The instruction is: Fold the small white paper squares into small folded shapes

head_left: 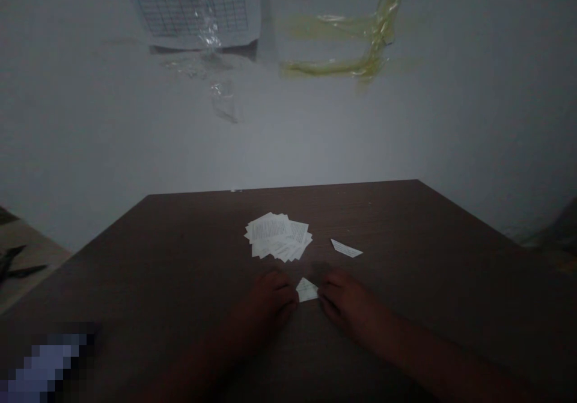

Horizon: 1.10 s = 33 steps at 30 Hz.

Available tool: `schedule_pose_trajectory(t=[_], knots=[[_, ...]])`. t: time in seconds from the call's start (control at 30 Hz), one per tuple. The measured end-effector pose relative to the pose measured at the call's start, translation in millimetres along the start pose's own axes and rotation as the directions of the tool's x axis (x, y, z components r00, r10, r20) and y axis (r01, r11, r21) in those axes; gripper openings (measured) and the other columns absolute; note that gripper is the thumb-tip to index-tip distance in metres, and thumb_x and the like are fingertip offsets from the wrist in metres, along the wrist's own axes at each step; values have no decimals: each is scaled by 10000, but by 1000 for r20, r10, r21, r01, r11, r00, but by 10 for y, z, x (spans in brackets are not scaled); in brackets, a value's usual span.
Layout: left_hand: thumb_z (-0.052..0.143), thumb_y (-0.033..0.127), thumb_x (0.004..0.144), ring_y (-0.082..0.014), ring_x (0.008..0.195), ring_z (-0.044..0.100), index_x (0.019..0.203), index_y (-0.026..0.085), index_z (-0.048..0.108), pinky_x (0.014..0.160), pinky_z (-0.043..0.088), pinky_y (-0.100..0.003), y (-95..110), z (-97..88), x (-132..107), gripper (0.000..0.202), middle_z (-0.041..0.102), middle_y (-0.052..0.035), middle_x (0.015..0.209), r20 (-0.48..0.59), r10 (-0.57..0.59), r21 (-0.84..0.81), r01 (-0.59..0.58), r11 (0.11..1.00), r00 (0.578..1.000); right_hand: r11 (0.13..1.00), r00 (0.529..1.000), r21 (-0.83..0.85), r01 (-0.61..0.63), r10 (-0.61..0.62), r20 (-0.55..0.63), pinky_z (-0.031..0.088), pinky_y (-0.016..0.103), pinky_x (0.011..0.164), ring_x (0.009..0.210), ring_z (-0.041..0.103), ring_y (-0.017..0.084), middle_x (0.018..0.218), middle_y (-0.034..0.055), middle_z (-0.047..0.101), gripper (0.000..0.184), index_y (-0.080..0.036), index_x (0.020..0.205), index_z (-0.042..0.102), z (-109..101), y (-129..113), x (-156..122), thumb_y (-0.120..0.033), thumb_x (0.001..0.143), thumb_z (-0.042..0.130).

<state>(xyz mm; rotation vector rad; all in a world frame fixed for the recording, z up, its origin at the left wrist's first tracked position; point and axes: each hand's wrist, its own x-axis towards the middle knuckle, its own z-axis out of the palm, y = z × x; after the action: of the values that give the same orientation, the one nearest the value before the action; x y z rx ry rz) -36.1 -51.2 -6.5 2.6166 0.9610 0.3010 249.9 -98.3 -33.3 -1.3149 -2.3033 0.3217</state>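
Note:
A small folded piece of white paper (307, 289) lies on the dark brown table (180, 252) between my two hands. My left hand (270, 304) rests on the table with its fingers curled, the fingertips pinching the paper's left edge. My right hand (345, 301) is curled the same way and grips the paper's right edge. Just beyond them lies a fanned stack of small printed paper squares (278, 236). A single folded paper sliver (346, 248) lies to the right of that stack.
A pale wall rises behind the table, with a grid-printed sheet (193, 6) and yellowish tape (360, 42) stuck on it. At the far left edge, dark scissors (18, 264) lie on a lower surface. A blurred patch sits bottom left.

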Motion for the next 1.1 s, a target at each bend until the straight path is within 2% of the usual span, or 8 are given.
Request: schedule_pose_trajectory(t=[0.17, 0.3, 0.4, 0.53, 0.8, 0.93, 1.1], knots=[[658, 60, 1124, -289, 1204, 767, 1129, 245, 830, 1136, 620, -427, 14, -23, -5, 252, 857, -57, 1256, 11, -5, -39, 5, 999, 1000, 999, 998, -17, 33, -32, 53, 705, 421, 970, 1072, 824, 311, 1098, 111, 861, 259, -250, 968, 862, -2, -16, -23, -69, 1114, 750], [650, 53, 1135, -287, 1221, 782, 1162, 233, 827, 1100, 635, -400, 8, 9, -6, 254, 850, -76, 1284, 23, -8, -71, 10, 997, 1000, 997, 996, -30, 71, -69, 63, 711, 414, 970, 1063, 827, 307, 1134, 112, 879, 267, -252, 1014, 872, -27, -44, -36, -37, 1088, 733], [654, 14, 1115, -266, 1210, 786, 1156, 234, 814, 1104, 643, -374, 0, 68, -7, 276, 837, -60, 1314, 23, -46, -78, 48, 996, 999, 998, 996, -11, 63, -62, 63, 713, 419, 987, 1101, 835, 316, 1170, 114, 890, 282, -247, 1070, 873, -43, -53, -38, -12, 1065, 717], [673, 31, 1122, -260, 1175, 790, 1155, 245, 810, 1078, 653, -358, 2, 96, 5, 256, 837, -49, 1299, 42, -40, -66, 43, 997, 998, 999, 998, 26, 37, -38, 46, 707, 426, 990, 1097, 833, 314, 1161, 104, 886, 289, -257, 1091, 861, -35, -31, -32, -21, 1081, 695], [680, 57, 1155, -252, 1141, 777, 1102, 230, 795, 1025, 616, -341, 23, 97, 42, 214, 820, -61, 1247, 38, -43, -64, 46, 997, 998, 998, 999, 56, 37, -38, 26, 704, 432, 974, 1053, 836, 312, 1102, 87, 876, 289, -261, 1043, 827, -12, 7, 2, -10, 1078, 688], [709, 42, 1104, -252, 1105, 770, 1048, 213, 803, 953, 581, -319, 10, 161, 53, 203, 823, -62, 1214, 73, -99, -2, 99, 995, 992, 997, 995, -30, 75, -73, 62, 695, 389, 966, 1054, 844, 294, 1122, 85, 891, 294, -240, 1054, 830, -11, -7, 19, 40, 1034, 740], [659, 43, 1135, -259, 1079, 776, 1122, 231, 845, 967, 552, -313, 117, 104, -29, 266, 840, -66, 1203, -6, -111, 22, 111, 994, 994, 962, 983, -223, 160, -136, 121, 700, 393, 1031, 1118, 869, 311, 1143, 106, 923, 250, -190, 1103, 878, 65, -45, -18, 45, 1043, 816]])
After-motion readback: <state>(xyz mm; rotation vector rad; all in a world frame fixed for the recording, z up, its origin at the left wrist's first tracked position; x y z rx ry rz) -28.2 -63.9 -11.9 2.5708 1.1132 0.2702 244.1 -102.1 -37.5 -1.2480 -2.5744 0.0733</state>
